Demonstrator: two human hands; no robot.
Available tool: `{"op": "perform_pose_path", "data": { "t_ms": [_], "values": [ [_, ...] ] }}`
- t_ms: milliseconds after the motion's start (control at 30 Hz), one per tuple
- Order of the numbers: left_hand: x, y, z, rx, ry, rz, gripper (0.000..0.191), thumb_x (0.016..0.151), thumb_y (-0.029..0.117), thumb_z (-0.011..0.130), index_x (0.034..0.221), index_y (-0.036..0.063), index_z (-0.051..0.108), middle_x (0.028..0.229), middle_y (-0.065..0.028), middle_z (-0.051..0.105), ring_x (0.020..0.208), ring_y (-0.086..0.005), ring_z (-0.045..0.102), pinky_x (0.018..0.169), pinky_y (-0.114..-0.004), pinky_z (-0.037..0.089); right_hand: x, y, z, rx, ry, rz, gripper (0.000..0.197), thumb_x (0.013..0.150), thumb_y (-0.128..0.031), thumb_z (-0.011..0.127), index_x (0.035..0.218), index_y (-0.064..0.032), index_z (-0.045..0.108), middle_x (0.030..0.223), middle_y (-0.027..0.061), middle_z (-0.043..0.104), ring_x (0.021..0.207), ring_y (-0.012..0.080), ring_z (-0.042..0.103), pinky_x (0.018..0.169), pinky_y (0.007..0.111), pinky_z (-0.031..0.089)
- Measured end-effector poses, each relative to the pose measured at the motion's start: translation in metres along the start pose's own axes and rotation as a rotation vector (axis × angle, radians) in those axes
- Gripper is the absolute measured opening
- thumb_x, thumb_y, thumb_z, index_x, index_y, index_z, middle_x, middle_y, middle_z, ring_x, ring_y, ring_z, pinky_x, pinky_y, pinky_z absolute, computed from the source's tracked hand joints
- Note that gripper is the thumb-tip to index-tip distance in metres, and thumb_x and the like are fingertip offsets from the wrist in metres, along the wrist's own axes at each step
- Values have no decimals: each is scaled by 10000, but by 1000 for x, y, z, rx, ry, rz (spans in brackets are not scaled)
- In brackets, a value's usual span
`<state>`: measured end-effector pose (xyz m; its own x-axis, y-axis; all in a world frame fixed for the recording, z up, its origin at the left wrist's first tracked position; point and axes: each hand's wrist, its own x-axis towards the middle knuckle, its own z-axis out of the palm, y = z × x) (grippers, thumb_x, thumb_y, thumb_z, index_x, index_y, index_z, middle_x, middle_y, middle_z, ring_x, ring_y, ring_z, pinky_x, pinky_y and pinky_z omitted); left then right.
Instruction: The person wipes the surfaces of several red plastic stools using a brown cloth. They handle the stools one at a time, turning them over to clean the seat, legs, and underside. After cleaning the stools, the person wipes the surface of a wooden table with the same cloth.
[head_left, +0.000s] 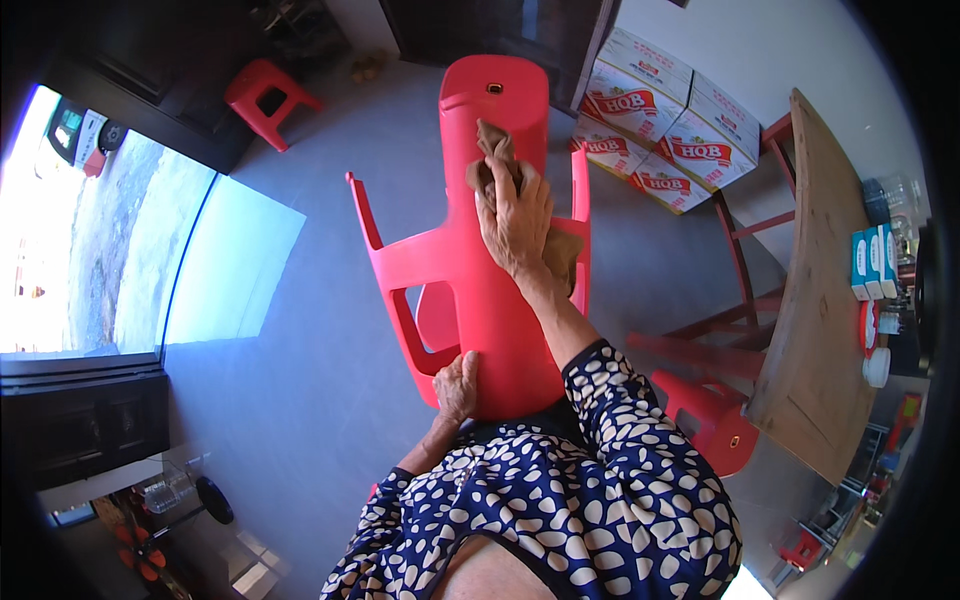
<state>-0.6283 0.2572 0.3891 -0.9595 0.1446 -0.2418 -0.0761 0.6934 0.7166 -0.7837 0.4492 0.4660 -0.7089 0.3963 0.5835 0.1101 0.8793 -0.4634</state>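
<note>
A red plastic chair (502, 330) lies tipped in front of me, its near end against my lap and its legs sticking out to the sides. My right hand (517, 217) presses a crumpled brown cloth (493, 140) onto the chair's long curved panel. Part of the cloth hangs down beyond the wrist, at the panel's right edge. At the near left corner, my left hand (456, 386) grips the chair's edge beside an opening, with the thumb lying on top. A small gold label (495, 88) sits near the far end.
A red plastic stool (270, 97) stands at the far left, near an open doorway (112, 240). Stacked cartons (637, 97) fill the far right by the wall. To my right is a wooden table (817, 300) with tissue packs (874, 262); another red plastic seat (712, 427) lies near its legs.
</note>
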Motion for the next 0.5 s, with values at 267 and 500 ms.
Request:
{"op": "perform_pose_path", "data": {
  "t_ms": [267,500],
  "values": [
    [2,-16,-15,-105,-103,-72,575,962,521,339,871,41,643,723,-234,609,757,-408,614,677,-470,441,-33,113,20,-80,-93,659,443,927,-530,453,1073,-137,597,1081,119,602,1039,329,531,818,482,430],
    [2,-12,-17,-84,-145,7,574,977,498,298,838,33,605,751,-238,607,775,-425,599,688,-479,434,-50,127,29,-108,-77,1021,458,934,-487,445,1320,-242,431,1267,116,493,1162,354,437,856,540,407]
  ]
}}
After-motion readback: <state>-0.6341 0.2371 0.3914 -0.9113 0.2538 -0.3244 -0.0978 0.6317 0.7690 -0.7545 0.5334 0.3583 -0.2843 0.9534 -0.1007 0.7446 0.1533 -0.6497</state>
